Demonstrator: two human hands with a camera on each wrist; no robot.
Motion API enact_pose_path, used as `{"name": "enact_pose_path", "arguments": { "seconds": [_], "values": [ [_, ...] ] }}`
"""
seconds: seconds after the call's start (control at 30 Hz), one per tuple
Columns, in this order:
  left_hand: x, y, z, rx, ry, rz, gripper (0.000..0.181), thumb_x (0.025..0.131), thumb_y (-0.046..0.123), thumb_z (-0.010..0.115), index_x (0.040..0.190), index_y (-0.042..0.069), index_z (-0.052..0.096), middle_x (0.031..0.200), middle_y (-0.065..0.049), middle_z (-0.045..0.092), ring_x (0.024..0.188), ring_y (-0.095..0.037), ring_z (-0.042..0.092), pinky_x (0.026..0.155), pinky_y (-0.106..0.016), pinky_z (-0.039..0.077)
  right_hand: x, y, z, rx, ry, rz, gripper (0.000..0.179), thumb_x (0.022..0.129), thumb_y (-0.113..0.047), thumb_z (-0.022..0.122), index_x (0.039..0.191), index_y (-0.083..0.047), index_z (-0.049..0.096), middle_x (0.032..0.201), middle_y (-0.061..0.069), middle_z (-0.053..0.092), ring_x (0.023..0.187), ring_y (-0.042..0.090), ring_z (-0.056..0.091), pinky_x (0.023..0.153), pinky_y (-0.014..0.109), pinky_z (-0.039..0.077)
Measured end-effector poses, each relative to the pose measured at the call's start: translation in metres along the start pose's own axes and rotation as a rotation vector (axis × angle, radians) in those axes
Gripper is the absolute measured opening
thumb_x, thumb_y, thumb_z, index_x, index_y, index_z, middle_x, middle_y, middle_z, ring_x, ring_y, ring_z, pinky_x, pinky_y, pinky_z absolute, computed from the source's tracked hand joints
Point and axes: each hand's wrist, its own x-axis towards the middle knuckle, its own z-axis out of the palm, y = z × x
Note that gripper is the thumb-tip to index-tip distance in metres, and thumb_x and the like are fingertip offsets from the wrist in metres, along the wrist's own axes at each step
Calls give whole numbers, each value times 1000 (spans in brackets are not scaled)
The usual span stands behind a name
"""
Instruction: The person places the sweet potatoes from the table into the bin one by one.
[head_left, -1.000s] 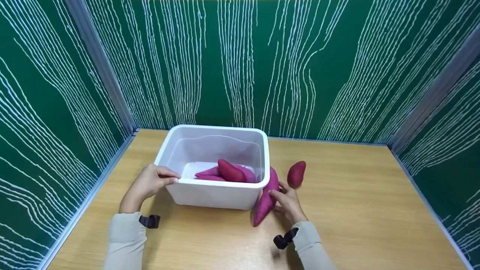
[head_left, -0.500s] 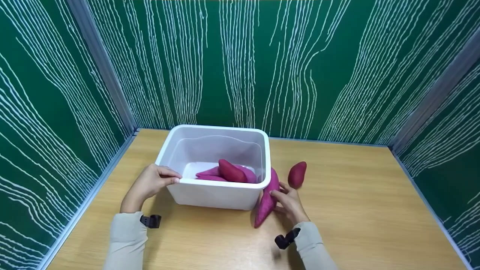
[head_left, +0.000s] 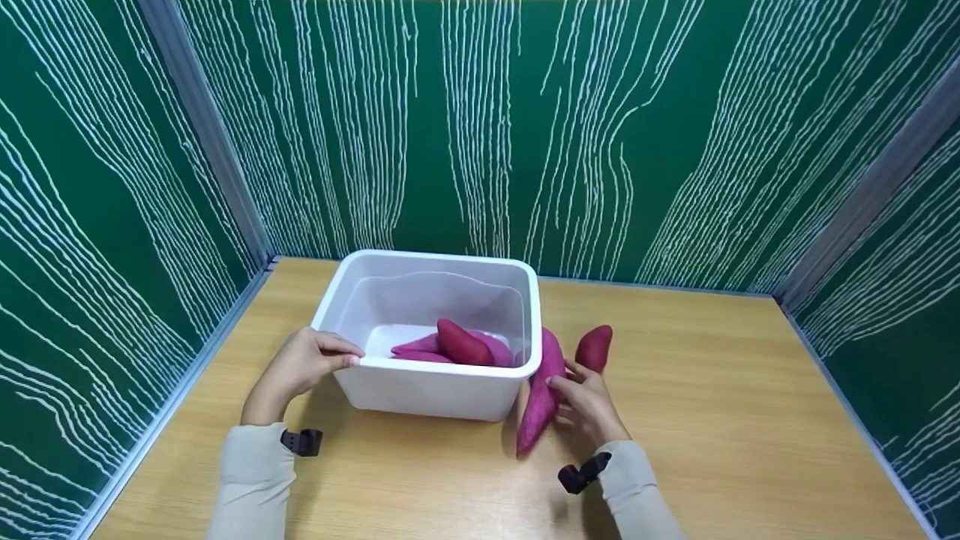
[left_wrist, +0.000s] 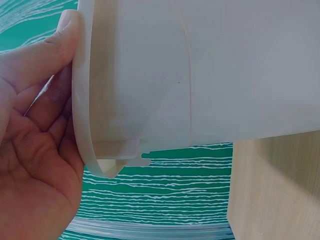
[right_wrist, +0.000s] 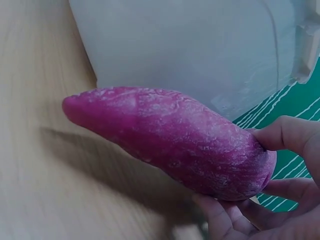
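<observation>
My left hand [head_left: 298,369] pinches the near left corner of the white bin's rim [head_left: 450,366]; the left wrist view has the thumb over the lip and fingers beneath. Beside the bin's right wall, my right hand [head_left: 589,401] grips a long pink-purple sweet potato [head_left: 538,412] between thumb and fingers. Its tapered end points toward me, and in the right wrist view the sweet potato [right_wrist: 165,135] casts a shadow on the table. Inside the bin lie several more, a darker red sweet potato [head_left: 463,343] on top. Another red sweet potato [head_left: 595,346] rests just beyond my right fingers.
The bin stands on a wooden table [head_left: 712,420], toward its back left. Green walls [head_left: 480,150] with white wavy lines enclose the back and both sides, with grey metal posts [head_left: 210,127] at the corners.
My right hand and the long sweet potato have shifted slightly to the right, away from the bin, and now overlap the loose red one's lower end. My left hand stays on the rim.
</observation>
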Motion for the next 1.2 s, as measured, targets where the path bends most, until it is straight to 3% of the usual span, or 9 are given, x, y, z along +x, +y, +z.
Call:
{"name": "enact_pose_path", "arguments": {
  "seconds": [0.3,0.53,0.77,1.03,1.2],
  "values": [
    [-1,2,1,-6,-13,-13,12,84,9,73,95,8,78,104,-13,73,99,-27,60,93,-48,51,-1,-10,-5,-63,15,-33,69,88,-10,60,149,0,29,146,23,39,107,26,56,86,40,54],
    [-1,0,1,-9,11,54,10,81,8,75,90,6,78,96,-12,75,91,-23,60,81,-37,55,-6,-23,-8,-66,4,-36,70,88,-10,60,149,0,27,147,24,37,104,26,56,82,38,55],
    [0,0,1,-6,21,64,9,81,9,76,89,6,78,94,-11,75,91,-23,60,80,-36,54,-9,-36,-11,-92,8,-26,71,90,-11,60,150,-1,25,152,23,30,128,36,43,95,44,51],
    [0,-1,1,-4,10,27,11,82,7,74,92,8,78,99,-11,74,94,-25,60,87,-43,54,-10,-50,-17,-176,8,-23,70,91,-19,60,151,-5,26,152,21,32,124,32,44,92,44,52],
    [1,-1,1,-6,5,22,11,83,7,73,93,8,78,100,-11,74,95,-25,60,88,-44,53,-11,-59,-18,-174,5,-33,70,91,-19,61,151,-5,27,149,21,36,109,27,53,85,37,56]
  ]
}}
